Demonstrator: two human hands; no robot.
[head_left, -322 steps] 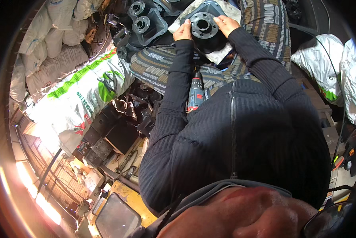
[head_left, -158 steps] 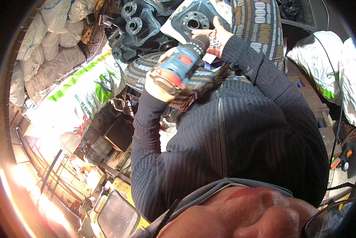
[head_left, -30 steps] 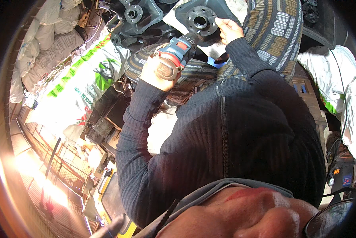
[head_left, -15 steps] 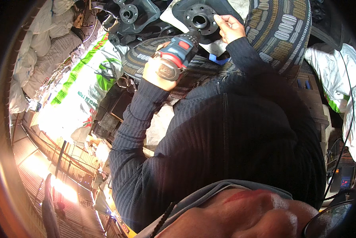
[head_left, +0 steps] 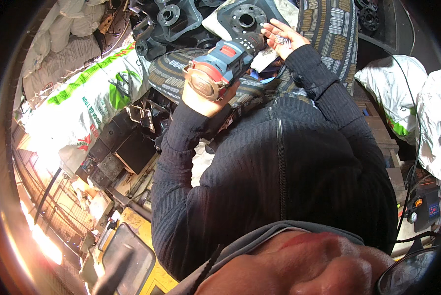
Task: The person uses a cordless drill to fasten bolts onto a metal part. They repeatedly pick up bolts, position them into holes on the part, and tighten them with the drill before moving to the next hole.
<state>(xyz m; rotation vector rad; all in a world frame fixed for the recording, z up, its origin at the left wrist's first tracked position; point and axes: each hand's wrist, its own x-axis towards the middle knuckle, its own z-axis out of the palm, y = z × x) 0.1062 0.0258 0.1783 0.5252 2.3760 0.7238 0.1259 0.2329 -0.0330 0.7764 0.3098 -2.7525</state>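
A blue-grey and red cordless drill (head_left: 229,60) is gripped in my left hand (head_left: 199,101), its chuck pointing up and right. The chuck end is close to the fingertips of my right hand (head_left: 295,38), which is turned palm up and half cupped. Several small shiny screws (head_left: 281,41) lie in that palm. Just beyond both hands sits a black metal part (head_left: 229,18) with a round holed flange and a central bore. My right fingers are beside its edge. Whether the drill holds a bit cannot be made out.
More black flanged parts (head_left: 181,27) are heaped at the far left. Patterned fabric (head_left: 336,54) spreads around my lap. White and green sacks (head_left: 90,110) lie to the left, another white sack (head_left: 395,86) to the right. A black cable (head_left: 413,93) hangs at the right.
My right hand has left the flange and turned palm up, showing screws. My left hand has brought the drill closer to it, with the drill's body now more in view.
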